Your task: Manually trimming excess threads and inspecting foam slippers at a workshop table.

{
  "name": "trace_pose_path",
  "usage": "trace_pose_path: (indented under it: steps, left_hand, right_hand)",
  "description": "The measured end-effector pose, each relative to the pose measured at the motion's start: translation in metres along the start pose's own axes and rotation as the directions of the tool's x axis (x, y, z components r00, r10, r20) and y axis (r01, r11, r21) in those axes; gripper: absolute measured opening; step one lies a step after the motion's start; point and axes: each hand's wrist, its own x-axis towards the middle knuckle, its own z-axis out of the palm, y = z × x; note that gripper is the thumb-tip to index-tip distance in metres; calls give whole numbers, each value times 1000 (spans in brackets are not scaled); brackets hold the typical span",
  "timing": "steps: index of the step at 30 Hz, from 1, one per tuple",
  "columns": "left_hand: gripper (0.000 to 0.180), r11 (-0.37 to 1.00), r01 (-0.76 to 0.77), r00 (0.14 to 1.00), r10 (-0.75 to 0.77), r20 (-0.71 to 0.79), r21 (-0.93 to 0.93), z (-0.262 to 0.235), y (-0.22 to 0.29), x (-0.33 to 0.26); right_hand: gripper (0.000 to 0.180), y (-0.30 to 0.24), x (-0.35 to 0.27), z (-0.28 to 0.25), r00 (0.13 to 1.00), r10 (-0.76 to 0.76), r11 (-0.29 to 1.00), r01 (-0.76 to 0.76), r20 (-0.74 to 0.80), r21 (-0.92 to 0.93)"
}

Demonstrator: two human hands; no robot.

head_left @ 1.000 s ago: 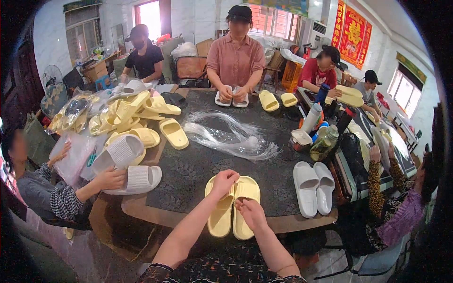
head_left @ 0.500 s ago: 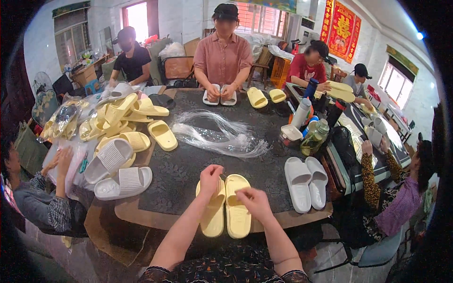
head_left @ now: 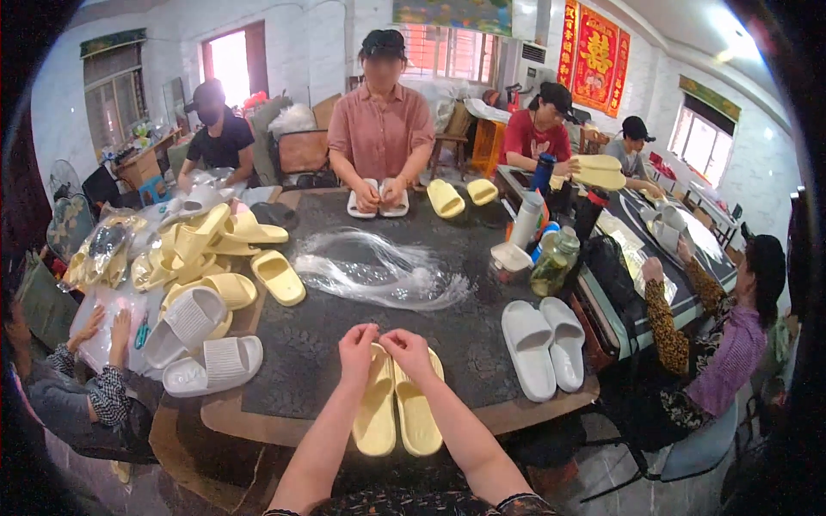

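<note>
A pair of yellow slide slippers, the left one (head_left: pixel 374 422) and the right one (head_left: pixel 419 420), lies side by side at the table's near edge. Over their strap ends, my left hand (head_left: pixel 358 352) and my right hand (head_left: pixel 407 353) come close together with fingers pinched. Whatever is between my fingertips is too small to make out. My hands and wrists hide much of both straps. Beyond them a loose bundle of thin clear plastic strands (head_left: pixel 379 273) is spread on the dark tabletop (head_left: pixel 284 361).
White slippers (head_left: pixel 528 348) stand at the right, near bottles and a jar (head_left: pixel 555 262). Yellow slippers (head_left: pixel 185 245) are heaped at the left beside grey-white ones (head_left: pixel 213 366). Across the table a person in pink (head_left: pixel 381 133) handles white slippers. Other people sit around both sides.
My hands have come together above the slippers' far ends, the right one moving left and away from me. The view has shifted slightly. The person at left has lowered their hands.
</note>
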Motion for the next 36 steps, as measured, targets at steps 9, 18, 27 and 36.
trace_pose_path:
  steps: [9,18,27,36]
  left_hand:
    - [26,991,-76,992,64,107,113,2,10,12]
    - [17,998,59,991,-59,116,7,-3,5,7]
    - [15,999,51,994,-50,96,-7,-3,4,8]
    - [15,1000,27,995,-26,91,-12,-2,4,8]
  right_hand:
    - [16,3,19,-6,989,66,983,-41,-135,180]
    - [11,-2,14,-1,990,43,976,-13,-131,217]
    - [13,-12,9,-5,992,113,974,-99,-55,205]
    - [11,-12,9,-4,996,72,974,-59,-48,219]
